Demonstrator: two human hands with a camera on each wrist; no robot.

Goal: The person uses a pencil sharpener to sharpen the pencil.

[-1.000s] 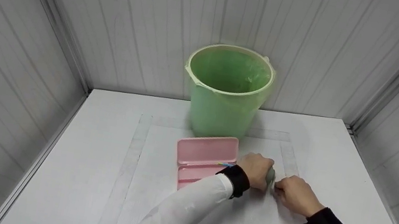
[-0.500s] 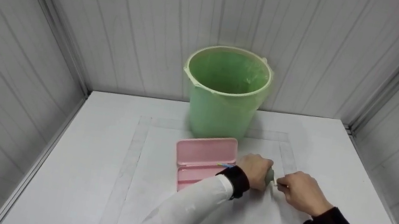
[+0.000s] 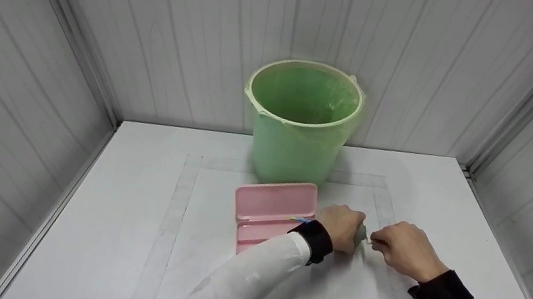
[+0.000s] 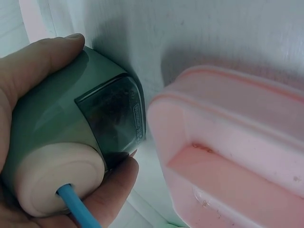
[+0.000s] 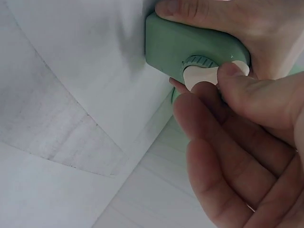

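My left hand grips a green crank pencil sharpener with a dark see-through window, holding it against the white table. A blue pencil sticks out of the sharpener's round cream-coloured front. On the opposite face is a cream crank handle, whose end my right hand pinches between thumb and fingers. Just left of the sharpener lies an opened pink pencil case, partly hidden behind my left forearm. Its bare inside shows close by in the left wrist view.
A green bucket with a thin liner over its rim stands behind the pencil case. Taped strips mark a rectangle on the table. Grey panelled walls enclose the back and both sides.
My right hand has shifted slightly right and up with the crank handle, its wrist tilting. My left hand and the sharpener hold nearly still; the pencil case and bucket stay put.
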